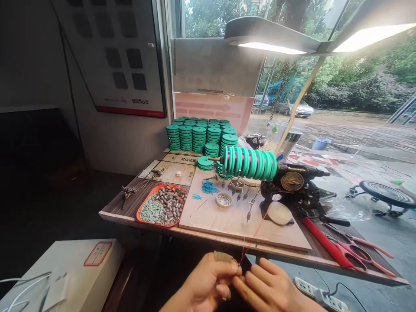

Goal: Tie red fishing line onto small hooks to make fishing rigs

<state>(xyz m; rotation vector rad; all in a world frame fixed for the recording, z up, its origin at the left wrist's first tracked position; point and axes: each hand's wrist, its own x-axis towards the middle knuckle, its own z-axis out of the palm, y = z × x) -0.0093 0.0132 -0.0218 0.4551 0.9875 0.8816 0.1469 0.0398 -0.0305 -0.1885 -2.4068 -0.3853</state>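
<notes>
**Both hands meeting on the red thread (255, 234), near and just below the table (123, 208) edge**

I'm seeing the thread running from the fingertips up and far-right in an almost straight slant to the winder (294, 184) carrying the green spools (250, 162). The left hand (208, 286) is pinching the thread's near end, thumb pressing on forefinger, with a tan piece (223, 256) just above the pinch. The right hand (269, 288) is touching it from the right, fingers pressed together; I cannot tell whether it is gripping anything. Scissors (360, 253) are lying well apart, right.
</notes>
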